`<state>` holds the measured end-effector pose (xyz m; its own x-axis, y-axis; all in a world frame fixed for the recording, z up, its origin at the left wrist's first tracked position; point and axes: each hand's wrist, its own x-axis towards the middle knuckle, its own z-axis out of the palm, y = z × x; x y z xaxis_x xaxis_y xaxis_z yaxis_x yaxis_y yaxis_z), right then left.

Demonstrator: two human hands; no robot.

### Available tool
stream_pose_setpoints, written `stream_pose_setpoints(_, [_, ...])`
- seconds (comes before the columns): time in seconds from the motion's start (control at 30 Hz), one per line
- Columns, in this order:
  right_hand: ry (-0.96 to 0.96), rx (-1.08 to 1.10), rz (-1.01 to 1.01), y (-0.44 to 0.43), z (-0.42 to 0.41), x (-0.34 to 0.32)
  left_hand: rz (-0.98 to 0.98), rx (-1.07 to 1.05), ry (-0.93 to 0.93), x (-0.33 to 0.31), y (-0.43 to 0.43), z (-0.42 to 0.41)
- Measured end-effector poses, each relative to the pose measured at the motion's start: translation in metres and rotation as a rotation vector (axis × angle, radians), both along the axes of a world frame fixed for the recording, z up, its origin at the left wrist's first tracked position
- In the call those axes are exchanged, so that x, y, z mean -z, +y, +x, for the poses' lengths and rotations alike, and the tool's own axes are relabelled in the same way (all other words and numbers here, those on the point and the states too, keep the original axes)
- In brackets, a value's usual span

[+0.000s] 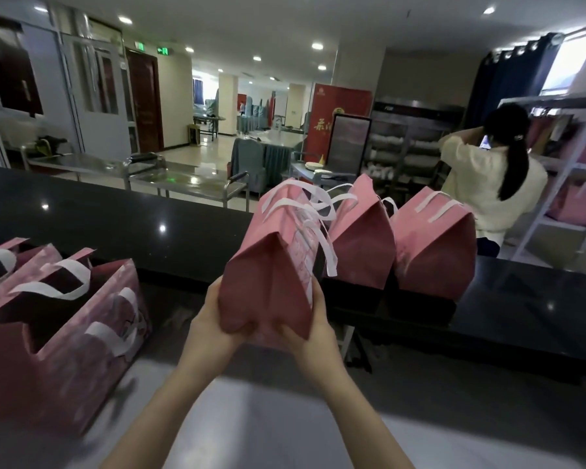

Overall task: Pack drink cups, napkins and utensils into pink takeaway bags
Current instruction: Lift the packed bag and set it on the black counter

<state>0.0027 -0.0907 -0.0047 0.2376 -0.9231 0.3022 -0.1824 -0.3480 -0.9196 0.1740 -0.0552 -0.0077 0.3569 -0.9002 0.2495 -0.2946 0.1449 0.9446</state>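
A closed pink takeaway bag (271,265) is held at the centre of the view, lifted off the black counter (115,225) and tilted so its folded top leans toward 1 o'clock. Its white handles (318,225) hang loose over the right side. The left hand (210,326) grasps the bag's lower left corner from 7 o'clock, fingers curled under the base. The right hand (313,328) clasps the lower right edge from 5 o'clock, thumb on the side panel.

At 2 o'clock, two more closed bags stand upright on the counter, the nearer bag (362,245) just beside the held one and the farther bag (437,252) next to it. At 9 o'clock a cluster of open bags (48,319) stands with mouths up; their contents cannot be made out. Beyond the counter at 2 o'clock, another person (487,184) faces a shelf rack (562,170).
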Motion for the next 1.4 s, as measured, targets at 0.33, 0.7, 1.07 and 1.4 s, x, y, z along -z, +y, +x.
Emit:
stream_pose_setpoints(0.33, [0.021, 0.034, -0.019, -0.080, 0.010, -0.002, 0.001, -0.022, -0.035, 0.003, -0.083, 0.006])
stream_pose_setpoints(0.7, [0.051, 0.165, 0.010, -0.157, 0.030, -0.004, 0.016, 0.036, -0.108, 0.007, -0.174, 0.024])
stream_pose_setpoints(1.07, [0.073, 0.452, 0.035, -0.212, 0.066, 0.015, -0.051, 0.061, -0.117, 0.023, -0.247, 0.038])
stream_pose_setpoints(1.4, [0.218, 0.635, -0.345, -0.155, 0.072, 0.005, 0.034, 0.068, -0.292, 0.006, -0.186, 0.074])
